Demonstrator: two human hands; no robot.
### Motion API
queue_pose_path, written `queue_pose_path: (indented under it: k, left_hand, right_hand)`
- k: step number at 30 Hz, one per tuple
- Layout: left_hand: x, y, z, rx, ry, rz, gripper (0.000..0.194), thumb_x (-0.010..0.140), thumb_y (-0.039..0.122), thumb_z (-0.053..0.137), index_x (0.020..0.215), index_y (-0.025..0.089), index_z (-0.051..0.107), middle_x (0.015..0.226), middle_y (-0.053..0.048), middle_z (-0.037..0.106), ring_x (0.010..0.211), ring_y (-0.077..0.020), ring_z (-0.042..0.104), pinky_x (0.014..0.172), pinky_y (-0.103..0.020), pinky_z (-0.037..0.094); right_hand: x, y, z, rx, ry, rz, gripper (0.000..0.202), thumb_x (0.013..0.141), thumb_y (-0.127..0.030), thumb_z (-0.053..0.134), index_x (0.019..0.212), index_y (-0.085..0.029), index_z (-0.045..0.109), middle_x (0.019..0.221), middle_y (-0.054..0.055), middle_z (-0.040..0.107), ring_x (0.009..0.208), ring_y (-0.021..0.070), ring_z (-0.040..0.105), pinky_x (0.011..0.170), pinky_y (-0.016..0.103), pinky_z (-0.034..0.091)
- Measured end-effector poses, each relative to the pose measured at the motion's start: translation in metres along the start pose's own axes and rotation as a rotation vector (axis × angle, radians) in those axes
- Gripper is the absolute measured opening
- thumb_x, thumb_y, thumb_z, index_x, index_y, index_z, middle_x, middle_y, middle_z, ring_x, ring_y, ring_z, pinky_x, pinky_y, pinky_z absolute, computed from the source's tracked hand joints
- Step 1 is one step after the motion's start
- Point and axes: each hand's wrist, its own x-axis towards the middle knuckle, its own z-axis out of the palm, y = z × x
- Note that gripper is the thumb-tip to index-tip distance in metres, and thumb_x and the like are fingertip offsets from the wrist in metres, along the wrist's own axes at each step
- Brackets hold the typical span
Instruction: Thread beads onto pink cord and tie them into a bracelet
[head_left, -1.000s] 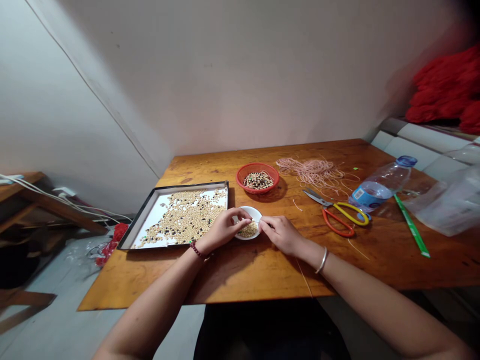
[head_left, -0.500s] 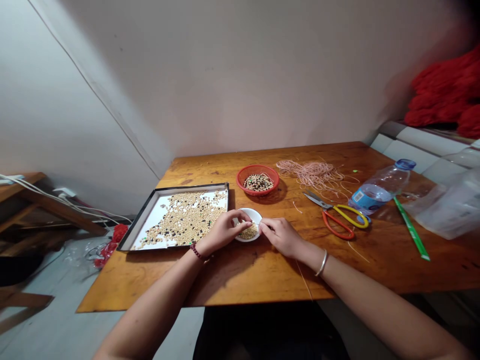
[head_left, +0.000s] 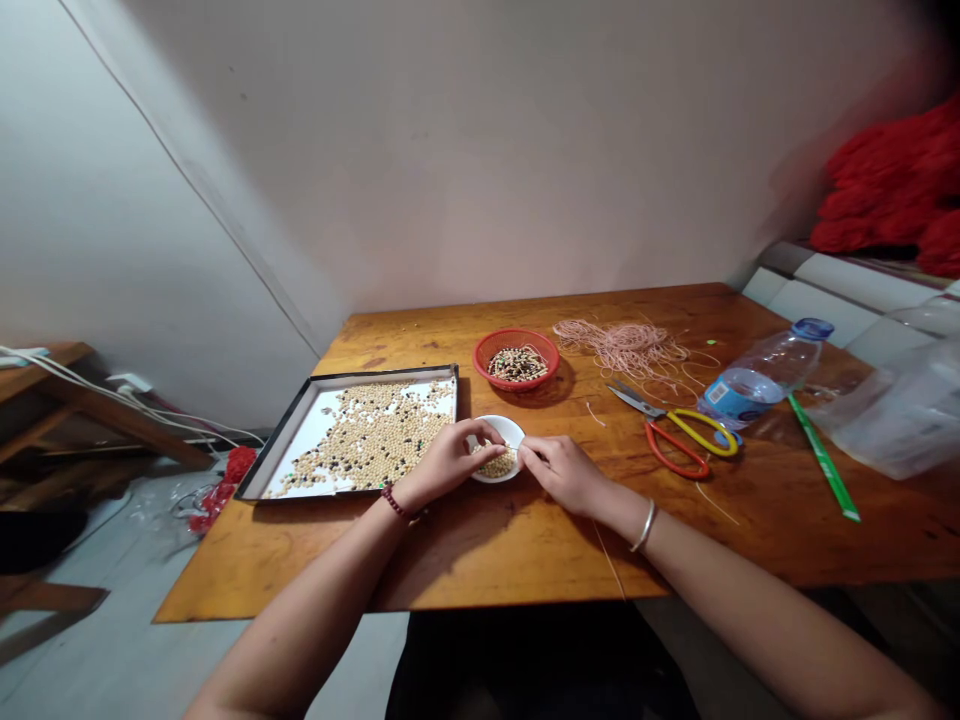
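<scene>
A small white bowl (head_left: 508,428) holds pale beads (head_left: 495,466). Over its left side, my left hand (head_left: 459,462) has thumb and forefinger pinched together, and anything between them is too small to make out. My right hand (head_left: 564,472) is closed at the bowl's right rim, its fingertips pinching a thin cord (head_left: 609,560) that trails out beneath the palm toward the table's front edge. Left of the bowl is a shallow black-rimmed tray (head_left: 307,425) with many pale beads and some dark and green ones. Behind the bowl, a red basket (head_left: 516,382) contains pale and dark beads with cord.
A tangle of pink cord (head_left: 622,345) lies at the back. Scissors (head_left: 667,425) with red and yellow handles lie half open on the wooden table (head_left: 480,570). To the right are a water bottle (head_left: 757,385), a green strip (head_left: 823,458) and a clear plastic container (head_left: 892,410).
</scene>
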Motion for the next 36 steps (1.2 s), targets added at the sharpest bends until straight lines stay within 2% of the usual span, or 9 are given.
queue_pose_path:
  k: [7, 36]
  left_hand:
    - [-0.0016, 0.0003, 0.0002, 0.018, 0.020, 0.036, 0.019, 0.083, 0.035, 0.062, 0.085, 0.016, 0.067, 0.084, -0.002, 0.067, 0.069, -0.0106, 0.054, 0.063, -0.022, 0.040]
    - [-0.0016, 0.0010, -0.0004, 0.016, 0.020, 0.004, 0.024, 0.083, 0.040, 0.061, 0.084, 0.016, 0.066, 0.084, -0.002, 0.067, 0.069, -0.0109, 0.053, 0.060, -0.021, 0.039]
  right_hand:
    - [-0.0003, -0.0005, -0.0001, -0.025, -0.005, 0.010, 0.031, 0.094, -0.028, 0.037, 0.075, -0.018, 0.059, 0.069, 0.004, 0.065, 0.067, 0.0155, 0.059, 0.063, 0.024, 0.036]
    - [-0.0006, -0.0009, -0.0003, -0.028, 0.003, 0.014, 0.032, 0.094, -0.028, 0.036, 0.073, -0.018, 0.058, 0.069, 0.005, 0.064, 0.065, 0.0156, 0.058, 0.062, 0.024, 0.036]
